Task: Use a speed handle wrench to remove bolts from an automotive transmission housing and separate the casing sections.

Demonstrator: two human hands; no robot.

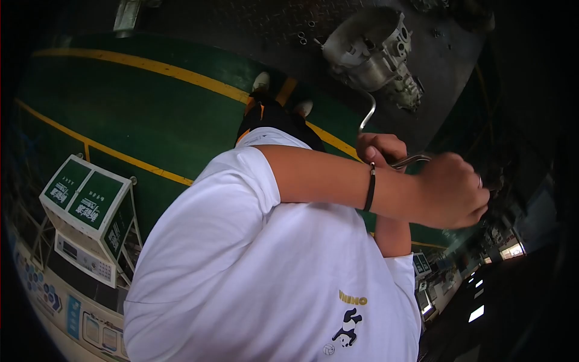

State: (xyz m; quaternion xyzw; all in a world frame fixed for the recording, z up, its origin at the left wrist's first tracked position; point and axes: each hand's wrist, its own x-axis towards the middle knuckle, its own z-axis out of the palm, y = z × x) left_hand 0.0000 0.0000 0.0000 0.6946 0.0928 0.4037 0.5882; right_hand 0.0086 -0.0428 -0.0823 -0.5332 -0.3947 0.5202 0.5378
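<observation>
A bent, shiny metal speed brace (369,113) runs from the lower edge of a grey metal gearbox housing (374,63) toward me. Whether its far tip sits on a fastener cannot be made out. My right hand (383,149) is closed around the middle of the brace. Reaching across in front of my right arm, my left hand (453,190), with a ring on one finger, is closed at the near end, where the curved rod (416,158) enters it. The housing has a wide, round, open bell at one end and a narrower, ribbed part at the other.
The housing rests on a dark work surface (446,78) with several small metal rings (303,37) nearby. Yellow lines (151,66) cross the green floor (126,102). A white equipment stand with green panels (90,193) is at the left. My feet (260,82) are beside the surface.
</observation>
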